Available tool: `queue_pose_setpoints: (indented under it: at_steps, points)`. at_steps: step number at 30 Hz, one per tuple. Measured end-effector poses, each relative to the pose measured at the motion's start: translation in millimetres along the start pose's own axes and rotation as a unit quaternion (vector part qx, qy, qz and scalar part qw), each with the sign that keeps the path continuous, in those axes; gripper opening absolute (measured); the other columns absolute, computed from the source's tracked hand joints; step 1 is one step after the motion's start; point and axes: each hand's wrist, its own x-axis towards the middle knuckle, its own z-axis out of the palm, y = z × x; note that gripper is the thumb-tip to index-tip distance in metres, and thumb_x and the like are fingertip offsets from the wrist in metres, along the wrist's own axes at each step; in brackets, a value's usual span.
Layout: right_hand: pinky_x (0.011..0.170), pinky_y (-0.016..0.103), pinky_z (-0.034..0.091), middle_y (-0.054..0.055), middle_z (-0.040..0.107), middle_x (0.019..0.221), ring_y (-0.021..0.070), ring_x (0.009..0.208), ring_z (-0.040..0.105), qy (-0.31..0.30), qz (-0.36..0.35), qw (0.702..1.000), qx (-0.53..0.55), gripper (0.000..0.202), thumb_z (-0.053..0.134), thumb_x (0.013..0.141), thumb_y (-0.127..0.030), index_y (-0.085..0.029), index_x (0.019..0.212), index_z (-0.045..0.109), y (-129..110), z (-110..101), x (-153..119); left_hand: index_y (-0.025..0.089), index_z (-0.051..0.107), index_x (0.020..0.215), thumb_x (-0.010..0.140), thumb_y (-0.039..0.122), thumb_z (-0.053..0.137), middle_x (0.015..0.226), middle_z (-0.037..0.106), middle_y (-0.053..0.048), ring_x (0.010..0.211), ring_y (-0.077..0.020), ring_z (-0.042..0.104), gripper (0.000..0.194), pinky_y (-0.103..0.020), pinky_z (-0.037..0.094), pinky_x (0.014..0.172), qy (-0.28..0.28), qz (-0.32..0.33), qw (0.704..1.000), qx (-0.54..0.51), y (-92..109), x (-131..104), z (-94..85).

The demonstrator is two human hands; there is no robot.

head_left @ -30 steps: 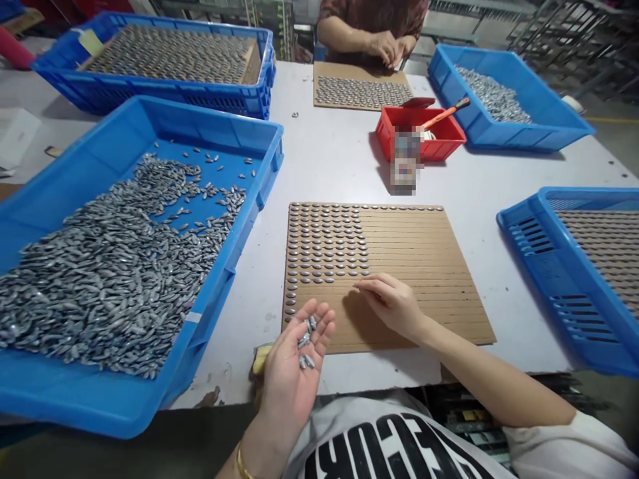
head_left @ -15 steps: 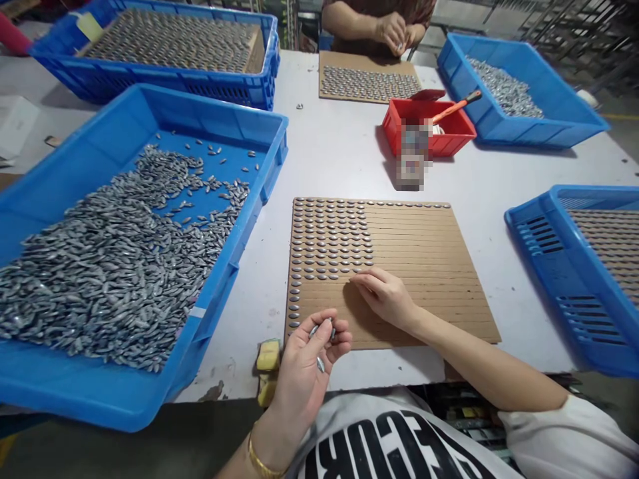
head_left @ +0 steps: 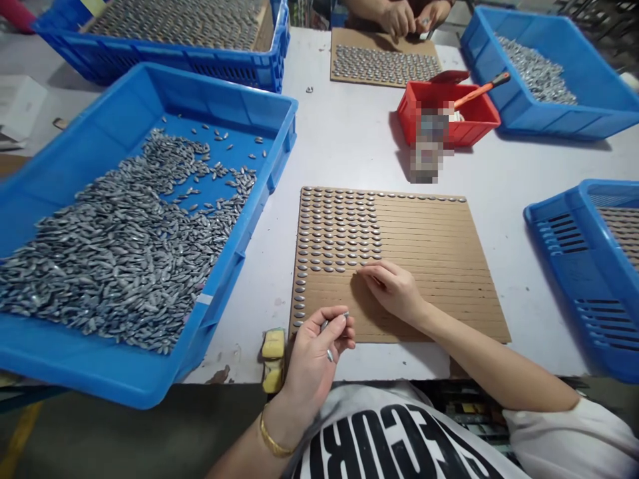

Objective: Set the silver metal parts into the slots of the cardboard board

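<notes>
A slotted cardboard sheet (head_left: 429, 266) lies in front of me, with rows of small grey spindle-shaped metal pieces (head_left: 339, 226) on its left part, one row along the top and a column down the left edge. My right hand (head_left: 392, 286) is pinched at the end of a lower row; whatever its fingertips hold is hidden. Near the sheet's lower left corner, my left hand (head_left: 319, 346) is curled palm up round a few of the same metal pieces (head_left: 329, 356), one of them between thumb and forefinger.
A blue tray (head_left: 239, 266) heaped with metal pieces stands at left. Blue crates (head_left: 554, 233) stand at right and far left. A red box (head_left: 479, 133) with an orange-handled tool is beyond the sheet. Across the table, a co-worker's hands (head_left: 399, 18) are over another sheet, beside another blue tray (head_left: 519, 110).
The camera view has shifted a little. My left thumb and forefinger now show a metal piece at their tips. My right hand stays at about the same spot on the sheet.
</notes>
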Motion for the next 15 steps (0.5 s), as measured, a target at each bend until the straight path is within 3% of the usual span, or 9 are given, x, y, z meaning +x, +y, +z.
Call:
queue_pose_setpoints:
  at_steps: [15]
  points:
    - [0.066,0.02,0.047,0.005,0.069,0.092,0.012,0.079,0.063,-0.041,-0.039,0.992,-0.112,0.022,0.047,0.09,-0.011,-0.02,0.093,0.067,-3,9,7,0.012,0.07,0.09,0.073,0.022,0.073,0.078,0.065,-0.007,0.067,-0.0106,0.056,0.019,-0.022,0.046,0.059,0.0,-0.026,1.0,-0.006,-6,2,4.1]
